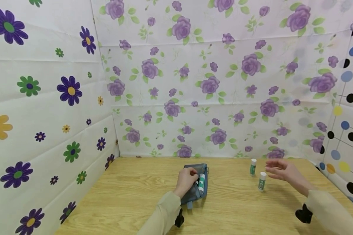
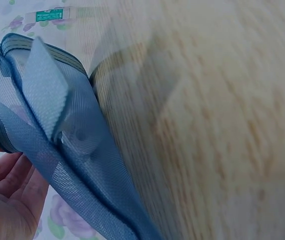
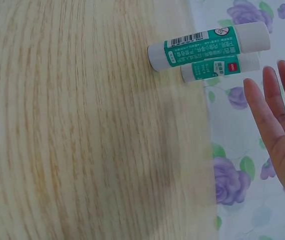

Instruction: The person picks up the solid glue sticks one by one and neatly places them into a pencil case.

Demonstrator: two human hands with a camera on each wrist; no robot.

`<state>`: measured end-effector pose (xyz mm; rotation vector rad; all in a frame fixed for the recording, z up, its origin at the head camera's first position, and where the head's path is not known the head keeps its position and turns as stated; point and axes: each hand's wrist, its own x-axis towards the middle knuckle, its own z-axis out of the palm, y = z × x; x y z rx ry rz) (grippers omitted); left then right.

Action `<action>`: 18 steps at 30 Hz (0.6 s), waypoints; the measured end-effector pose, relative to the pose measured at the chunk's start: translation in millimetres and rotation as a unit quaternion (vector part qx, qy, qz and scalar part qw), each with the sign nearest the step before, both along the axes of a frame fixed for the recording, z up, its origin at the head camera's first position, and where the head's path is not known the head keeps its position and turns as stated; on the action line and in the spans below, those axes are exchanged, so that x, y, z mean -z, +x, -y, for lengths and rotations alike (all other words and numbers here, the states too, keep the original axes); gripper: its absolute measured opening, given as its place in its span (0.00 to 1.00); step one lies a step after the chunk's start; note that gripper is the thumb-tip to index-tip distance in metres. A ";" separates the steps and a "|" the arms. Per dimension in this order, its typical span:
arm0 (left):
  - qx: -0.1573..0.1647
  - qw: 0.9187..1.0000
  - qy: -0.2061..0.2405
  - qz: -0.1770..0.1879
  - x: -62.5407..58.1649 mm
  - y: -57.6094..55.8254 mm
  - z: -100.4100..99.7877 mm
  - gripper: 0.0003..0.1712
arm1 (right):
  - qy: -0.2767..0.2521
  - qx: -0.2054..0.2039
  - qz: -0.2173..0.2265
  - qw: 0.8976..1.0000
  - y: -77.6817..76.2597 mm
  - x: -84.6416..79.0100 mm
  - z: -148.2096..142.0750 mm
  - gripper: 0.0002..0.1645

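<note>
A blue mesh zipper pouch [image 1: 204, 195] lies on the table, with a green-and-white glue stick [image 1: 201, 182] in its opening. My left hand [image 1: 186, 179] is over the pouch with fingers bent, holding its edge; in the left wrist view the fingers [image 2: 17, 182] go behind the mesh side. To the right, two glue sticks with white caps stand upright: a nearer one [image 1: 262, 181] and a farther one [image 1: 253, 167]. My right hand [image 1: 285, 173] hovers just right of them, fingers extended and apart from both, holding nothing.
The wood-grain table [image 1: 129, 195] runs back to a flowered cloth wall [image 1: 194, 130]. Another patterned cloth [image 1: 85, 130] bounds the left side, and a dotted one [image 1: 341, 137] the right. A fabric tab [image 1: 189, 205] sticks out from the pouch's near end.
</note>
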<state>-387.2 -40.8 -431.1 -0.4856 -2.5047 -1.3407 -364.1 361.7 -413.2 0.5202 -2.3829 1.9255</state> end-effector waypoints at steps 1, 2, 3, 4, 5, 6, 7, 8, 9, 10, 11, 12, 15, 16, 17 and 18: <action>0.001 1.000 0.000 -0.001 0.0 0.0 0.1 0.06 | -0.002 -0.007 -0.002 1.000 0.0 1.0 -0.4 0.26; 0.002 1.000 0.001 -0.001 0.0 0.1 0.2 0.06 | -0.003 -0.013 -0.004 1.000 -0.3 2.4 -0.9 0.26; 0.002 1.000 0.001 -0.001 -0.2 0.2 0.2 0.06 | -0.002 -0.020 -0.006 1.000 -0.7 3.9 -1.4 0.25; 0.002 1.000 0.002 -0.001 -0.1 0.5 0.3 0.06 | -0.009 -0.025 -0.003 1.000 -1.3 5.5 -1.7 0.25; 0.003 1.000 0.002 -0.001 -0.1 0.7 0.3 0.06 | -0.013 -0.029 0.000 1.000 -1.8 7.4 -2.1 0.25; 0.002 1.000 0.002 -0.001 -0.2 0.9 0.3 0.06 | -0.013 -0.031 0.000 0.999 -2.3 9.1 -2.1 0.25; 0.002 1.000 0.002 -0.001 -0.3 1.1 0.4 0.06 | -0.012 -0.035 -0.001 0.999 -2.7 10.6 -2.1 0.25; 0.001 1.000 0.001 -0.001 -0.3 1.1 0.3 0.06 | -0.013 -0.036 -0.001 0.999 -3.2 12.2 -1.9 0.25; 0.001 1.000 0.001 -0.002 -0.3 1.1 0.2 0.05 | -0.016 -0.036 0.002 0.999 -3.4 13.8 -1.8 0.26; 0.000 1.000 0.001 -0.002 -0.2 1.1 0.1 0.05 | -0.015 -0.034 0.005 0.999 -3.5 15.2 -1.6 0.26; -0.001 1.000 0.001 -0.002 -0.1 0.7 -0.1 0.05 | -0.011 -0.032 0.008 0.999 -3.6 16.5 -1.7 0.26; -0.002 1.000 0.000 -0.002 0.0 0.5 -0.2 0.05 | -0.008 -0.031 0.013 0.999 -3.3 17.6 -1.7 0.27; -0.002 1.000 -0.001 -0.003 0.2 -0.2 -0.3 0.05 | -0.004 -0.028 0.033 0.999 -2.8 20.7 -2.0 0.27; -0.003 1.000 -0.001 -0.004 0.3 -0.3 -0.3 0.05 | -0.002 -0.028 0.039 0.999 -2.6 21.5 -1.9 0.27; -0.004 1.000 -0.002 -0.004 0.4 -0.5 -0.2 0.05 | -0.002 -0.027 0.045 0.999 -2.3 22.3 -1.6 0.27; -0.004 1.000 -0.003 -0.004 0.4 -0.4 -0.2 0.05 | -0.005 -0.027 0.048 0.998 -2.0 23.0 -1.1 0.27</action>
